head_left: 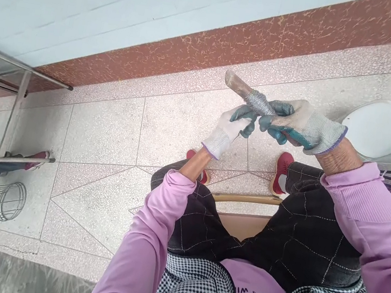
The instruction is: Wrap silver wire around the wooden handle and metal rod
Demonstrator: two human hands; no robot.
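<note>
Checkered apron (196, 288) closest in, right hand (303, 126) gloved and gripping wire-wound rod (252, 97) out over tiled floor (110, 129), left hand (233, 127) pinching just beneath it, white bowl (381, 130) at right

White-and-teal gloves (305, 126); lilac sleeves (379, 218); speckled pink floor (110, 129).

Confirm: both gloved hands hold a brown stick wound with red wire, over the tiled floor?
Not quite. The head view shows silver-grey wire, not red, wound on the brown stick. The gloved left hand and gloved right hand do hold it over the tiled floor.
</note>
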